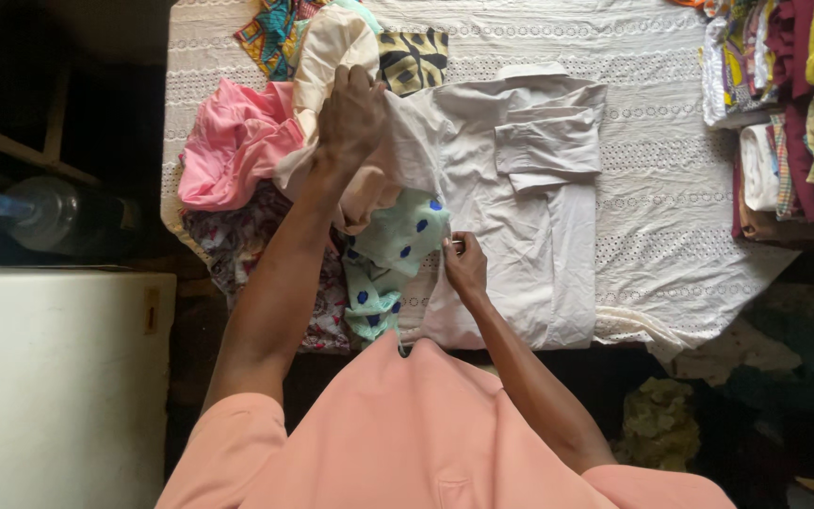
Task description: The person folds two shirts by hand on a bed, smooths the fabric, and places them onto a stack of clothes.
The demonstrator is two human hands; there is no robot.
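Note:
A pale grey-white shirt [529, 207] lies flat on the white lace tablecloth [671, 188], its right sleeve folded across the chest. My left hand [350, 118] grips the shirt's left shoulder and sleeve, bunching the cloth near the pile. My right hand [464, 266] pinches the shirt's left side edge lower down. Just left of that hand lies a mint green cloth with blue dots [388, 254].
A heap of unfolded clothes sits at the left: a pink garment [233, 141], a cream one [332, 47], patterned cloths [412, 58]. Stacks of folded clothes [784, 104] line the right edge. A white box [58, 377] and a plastic bottle [40, 215] stand lower left.

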